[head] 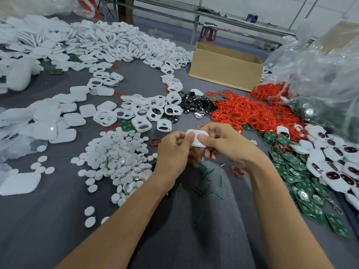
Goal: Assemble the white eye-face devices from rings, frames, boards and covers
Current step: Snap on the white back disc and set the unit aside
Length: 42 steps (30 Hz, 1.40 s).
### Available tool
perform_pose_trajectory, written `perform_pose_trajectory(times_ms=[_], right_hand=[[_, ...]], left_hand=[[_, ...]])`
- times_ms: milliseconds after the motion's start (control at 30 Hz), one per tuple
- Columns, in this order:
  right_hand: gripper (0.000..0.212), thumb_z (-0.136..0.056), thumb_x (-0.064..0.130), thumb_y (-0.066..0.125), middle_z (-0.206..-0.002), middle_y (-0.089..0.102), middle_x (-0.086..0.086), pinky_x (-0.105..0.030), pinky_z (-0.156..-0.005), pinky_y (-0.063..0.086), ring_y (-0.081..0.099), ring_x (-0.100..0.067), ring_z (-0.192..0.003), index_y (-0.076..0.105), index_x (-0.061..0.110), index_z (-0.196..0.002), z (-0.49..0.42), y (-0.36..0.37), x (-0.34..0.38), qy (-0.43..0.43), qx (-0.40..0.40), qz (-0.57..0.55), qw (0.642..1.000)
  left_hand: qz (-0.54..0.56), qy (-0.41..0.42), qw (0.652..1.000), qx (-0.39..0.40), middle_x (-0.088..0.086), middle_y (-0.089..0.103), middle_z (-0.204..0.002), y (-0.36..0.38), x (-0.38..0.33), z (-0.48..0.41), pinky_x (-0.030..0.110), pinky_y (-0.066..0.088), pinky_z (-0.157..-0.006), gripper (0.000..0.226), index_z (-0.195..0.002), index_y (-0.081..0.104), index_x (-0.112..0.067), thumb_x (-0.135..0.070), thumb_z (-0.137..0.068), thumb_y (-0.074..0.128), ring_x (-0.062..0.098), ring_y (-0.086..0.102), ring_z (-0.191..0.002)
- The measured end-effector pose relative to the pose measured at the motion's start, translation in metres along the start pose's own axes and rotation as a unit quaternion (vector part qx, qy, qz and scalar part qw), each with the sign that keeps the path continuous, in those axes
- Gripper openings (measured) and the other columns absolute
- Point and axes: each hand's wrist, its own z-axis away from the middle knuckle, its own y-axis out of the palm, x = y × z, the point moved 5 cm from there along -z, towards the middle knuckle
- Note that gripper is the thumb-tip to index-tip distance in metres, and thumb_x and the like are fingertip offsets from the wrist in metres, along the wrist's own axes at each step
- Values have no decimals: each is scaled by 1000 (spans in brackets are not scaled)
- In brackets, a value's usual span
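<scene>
Both hands (172, 150) (225, 144) pinch a white device (197, 140), underside hidden.

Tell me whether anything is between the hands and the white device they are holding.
Nothing visible is. The left hand and the right hand both already pinch the white device directly, with a thumb pressed on its top face from each side.
</scene>
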Motion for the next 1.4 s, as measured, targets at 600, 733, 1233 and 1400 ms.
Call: perform_pose_trajectory(times_ms=[600, 733, 1233, 1400], right_hand=[[43, -74, -26, 46, -95, 68, -6, -41, -75, 51, 66, -25, -90, 68, 8, -89, 1, -6, 14, -163, -130, 44, 977], [31, -82, -14, 58, -94, 71, -19, -43, -74, 54, 66, -29, -78, 68, 9, -101, 0, -13, 9, -123, -125, -32, 984], [17, -87, -10, 59, -74, 69, -19, -19, -57, 55, 67, -18, -59, 68, -2, -99, -1, -9, -4, -46, -99, -132, 985], [19, -87, -11, 57, -78, 68, -19, -19, -58, 56, 67, -14, -59, 66, -4, -102, 0, -11, -3, -40, -90, -153, 983]], left_hand=[[146, -10, 989, 0, 10, 71, -90, -8, -4, -5, 24, 57, -66, 20, -110, 64, -8, -2, -90, 62, 16, 69, -75], [117, 7, 992, -41, 8, 71, -93, -13, -5, -5, 20, 55, -63, 18, -101, 66, -11, 1, -87, 66, 19, 67, -79], [53, 56, 997, -12, 8, 73, -99, -10, -11, -4, 22, 52, -80, 41, -105, 67, -17, 14, -78, 69, 10, 67, -88], [57, 57, 997, -21, 8, 73, -104, -11, -10, -5, 23, 52, -88, 39, -112, 66, -12, 11, -80, 68, 12, 68, -94]])
